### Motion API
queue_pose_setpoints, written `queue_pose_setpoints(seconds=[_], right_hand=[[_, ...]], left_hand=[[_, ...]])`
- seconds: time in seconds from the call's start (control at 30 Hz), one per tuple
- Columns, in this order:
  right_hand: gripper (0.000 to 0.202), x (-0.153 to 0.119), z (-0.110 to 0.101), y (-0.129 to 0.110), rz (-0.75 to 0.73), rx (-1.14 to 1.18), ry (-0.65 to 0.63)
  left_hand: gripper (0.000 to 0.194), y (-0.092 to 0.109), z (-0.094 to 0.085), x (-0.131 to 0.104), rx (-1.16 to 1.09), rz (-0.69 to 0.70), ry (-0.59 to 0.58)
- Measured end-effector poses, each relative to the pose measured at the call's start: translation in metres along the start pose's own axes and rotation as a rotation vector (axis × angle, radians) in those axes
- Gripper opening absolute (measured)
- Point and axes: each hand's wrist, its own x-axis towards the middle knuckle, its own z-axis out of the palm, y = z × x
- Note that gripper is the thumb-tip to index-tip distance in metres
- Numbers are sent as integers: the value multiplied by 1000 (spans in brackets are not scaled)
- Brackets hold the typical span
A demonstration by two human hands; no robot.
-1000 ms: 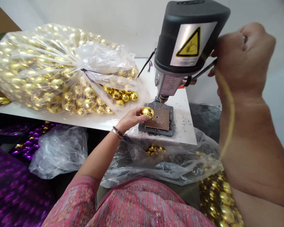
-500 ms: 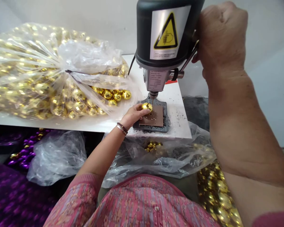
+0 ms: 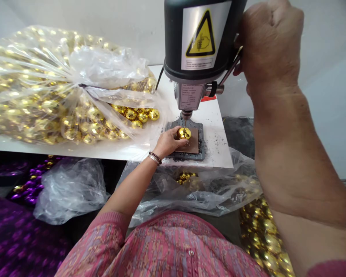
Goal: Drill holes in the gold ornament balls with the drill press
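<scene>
A flat white table [image 3: 217, 119] stretches across the scene, carrying on its left a bulging clear plastic bag [image 3: 100, 67] of shiny gold faceted balls [image 3: 46, 105]. Right of it stands a black-and-silver drill press [image 3: 173, 42] with a yellow triangular warning label [image 3: 201, 36]. At the right, the right hand [image 3: 272, 42] is clenched around the end of the press's slim metal lever [image 3: 231, 68]. Below, a dark grey metal base [image 3: 190, 156] bears a square brown board [image 3: 193, 146]. The left hand [image 3: 167, 142], reaching in from the near left, grasps a single round gold mirrored ball [image 3: 185, 133] between thumb and fingers, over the board and directly under the thin drill bit [image 3: 185, 123]; whether bit and ball touch is unclear.
</scene>
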Motion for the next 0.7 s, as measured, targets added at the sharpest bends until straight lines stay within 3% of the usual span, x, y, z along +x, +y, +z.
queue_pose_setpoints(seconds=[0.1,0.2,0.3,0.4,0.7], right_hand=[[30,-13,-3,-4,-40,-89,81],[27,-43,-9,-4,-195,-136,86],[19,-78,-16,3,-324,-175,101],[15,-102,-19,16,-344,-209,117],[9,-124,-15,46,-436,-346,174]], left_hand=[[52,-3,1,0,4,25,-6],[55,-3,1,0,34,11,10],[58,-1,0,0,51,2,17],[62,0,0,0,73,-6,18],[64,1,2,-1,71,-12,12]])
